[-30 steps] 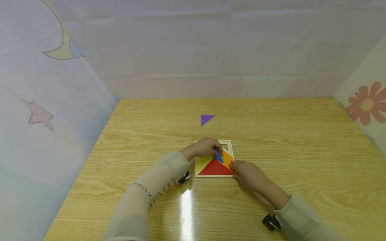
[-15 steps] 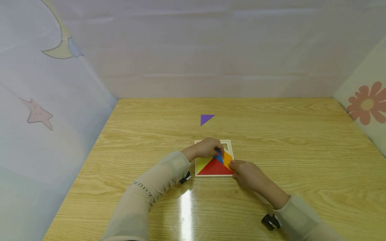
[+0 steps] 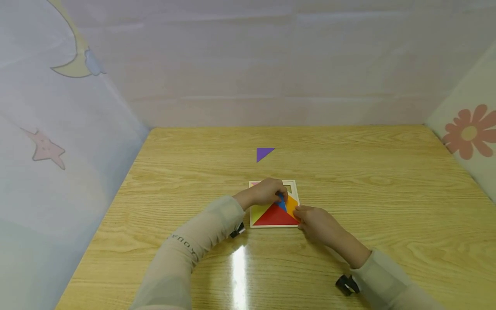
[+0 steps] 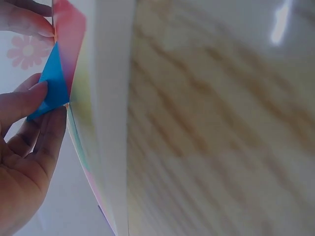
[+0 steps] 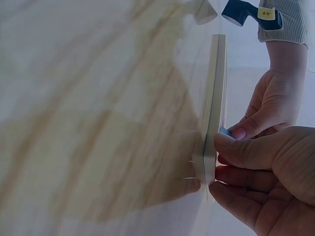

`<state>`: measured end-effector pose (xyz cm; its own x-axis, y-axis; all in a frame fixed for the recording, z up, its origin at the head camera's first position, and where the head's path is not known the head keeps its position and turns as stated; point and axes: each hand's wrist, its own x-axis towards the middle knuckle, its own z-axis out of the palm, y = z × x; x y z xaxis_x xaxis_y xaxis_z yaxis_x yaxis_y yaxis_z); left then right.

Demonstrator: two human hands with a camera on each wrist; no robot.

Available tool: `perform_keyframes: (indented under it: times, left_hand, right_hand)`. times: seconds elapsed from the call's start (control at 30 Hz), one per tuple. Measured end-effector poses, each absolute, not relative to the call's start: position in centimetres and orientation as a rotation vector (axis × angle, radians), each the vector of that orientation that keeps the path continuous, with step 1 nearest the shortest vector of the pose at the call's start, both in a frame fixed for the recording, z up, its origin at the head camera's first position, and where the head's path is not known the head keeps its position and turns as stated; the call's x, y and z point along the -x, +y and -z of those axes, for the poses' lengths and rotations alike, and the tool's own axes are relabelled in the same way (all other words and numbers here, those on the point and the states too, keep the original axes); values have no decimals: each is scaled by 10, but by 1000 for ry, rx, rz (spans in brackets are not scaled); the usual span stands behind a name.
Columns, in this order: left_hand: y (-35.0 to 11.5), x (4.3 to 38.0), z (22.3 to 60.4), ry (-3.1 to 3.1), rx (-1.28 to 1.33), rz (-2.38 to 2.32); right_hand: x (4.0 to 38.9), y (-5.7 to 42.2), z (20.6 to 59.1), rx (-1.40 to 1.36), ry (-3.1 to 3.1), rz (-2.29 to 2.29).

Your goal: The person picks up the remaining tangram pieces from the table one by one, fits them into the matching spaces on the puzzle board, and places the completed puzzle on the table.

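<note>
My left hand (image 3: 267, 191) pinches a blue triangle (image 4: 55, 83) between thumb and fingers. In the left wrist view the triangle stands tilted, its lower edge right at the tangram board's surface. The pale-framed tangram board (image 3: 271, 226) lies on the table with a red triangle (image 3: 275, 216), a yellow-green triangle (image 3: 258, 212) and an orange piece (image 3: 292, 206) in it. Part of a pink piece (image 3: 253, 184) shows behind my left hand, which hides the board's middle. My right hand (image 3: 319, 224) grips the board's right edge, thumb on top and fingers at the side.
A purple triangle (image 3: 264, 153) lies flat on the wooden table (image 3: 368, 172) beyond the board. An unfilled recess shows at the board's far right corner. Fabric walls (image 3: 271, 64) stand at the back and both sides.
My left hand has shifted slightly toward me, and the blue triangle has turned a little in its fingers. More of the pink piece shows. The right hand keeps its place on the board.
</note>
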<state>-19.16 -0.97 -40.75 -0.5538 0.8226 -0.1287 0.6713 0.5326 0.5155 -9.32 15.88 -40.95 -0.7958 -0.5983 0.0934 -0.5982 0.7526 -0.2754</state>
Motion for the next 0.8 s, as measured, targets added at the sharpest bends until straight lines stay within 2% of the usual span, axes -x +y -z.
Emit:
perform_keyframes:
  times: [0.8]
  left_hand:
    - [-16, 179, 414, 2597, -1388, -312]
  right_hand:
    - [94, 152, 410, 976, 2938, 399]
